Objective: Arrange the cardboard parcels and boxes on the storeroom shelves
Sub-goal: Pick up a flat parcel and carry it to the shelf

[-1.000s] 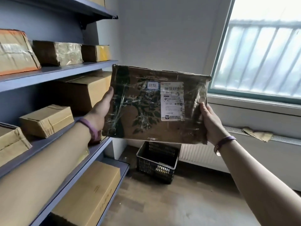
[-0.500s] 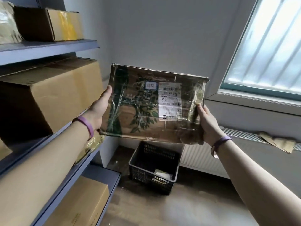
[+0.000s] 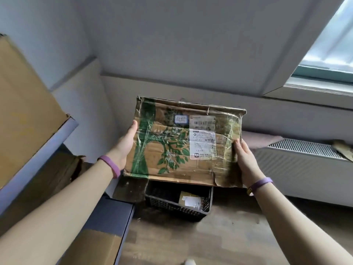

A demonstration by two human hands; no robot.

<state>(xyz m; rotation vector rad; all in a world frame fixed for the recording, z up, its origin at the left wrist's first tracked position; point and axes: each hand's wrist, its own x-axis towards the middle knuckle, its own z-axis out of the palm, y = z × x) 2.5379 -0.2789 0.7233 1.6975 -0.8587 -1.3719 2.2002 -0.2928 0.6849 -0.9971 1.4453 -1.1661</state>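
Wooden floor (image 3: 219, 236) is showing across the lower middle of the frame, grey walls meeting in a corner above it. Window (image 3: 328, 54) is letting in light at upper right; radiator (image 3: 298, 161) is running along the wall below it.

Flat cardboard parcel (image 3: 172, 150) is being held upright in mid-frame, in the air, clear of the shelves, printed face and white shipping label (image 3: 203, 137) facing the camera. Left hand (image 3: 126, 142) is gripping its left edge, thumb lying on the front. Right hand (image 3: 244, 159) is gripping the right edge likewise. The other fingers of both hands are going behind the parcel, hidden.

Shelf edge (image 3: 38, 159) is slanting along the left of the frame, carrying a large box (image 3: 24, 104) at upper left. Open floor is lying between shelves and radiator.

Black basket (image 3: 177, 203) is sitting on the floor directly below the parcel, its upper part covered by it, a small packet inside. Large box is being cut off by the frame edge. A crumpled brown parcel (image 3: 57, 175) on the shelf below is sitting in shadow, partly behind the left forearm. Label print is too small to read.
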